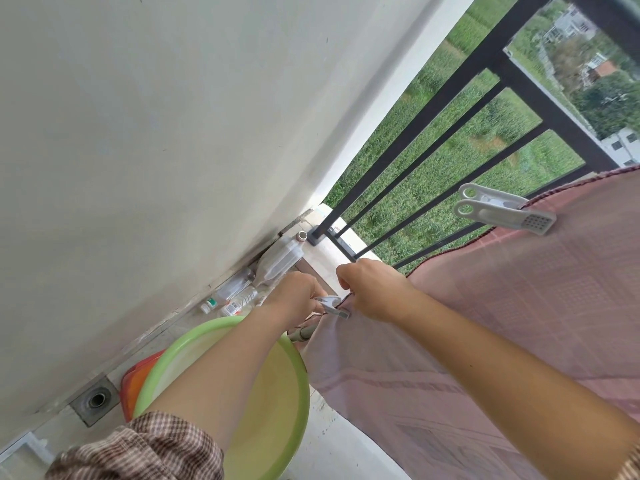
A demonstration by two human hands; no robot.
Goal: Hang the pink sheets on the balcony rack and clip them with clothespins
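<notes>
Balcony floor (332, 445) and a green basin (302, 382) sit below the rack pole (302, 333). Just above that pole my left hand (298, 299) squeezes a grey clothespin (331, 306) onto the corner of the pink sheet (485, 323), which my right hand (375, 292) pinches taut. Farther along the pole a second clothespin (502, 211) grips the hem. If mine bites cloth only, missing the pole, the corner may slide off.

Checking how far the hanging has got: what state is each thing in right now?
pink sheet: draped over the rack, hanging.
far clothespin: clamped on the sheet's edge.
near clothespin: at the sheet's corner, gripped by left hand; clamped or not, unclear.
right hand: pinching the sheet's edge.
plastic jug: lying on its side.
</notes>
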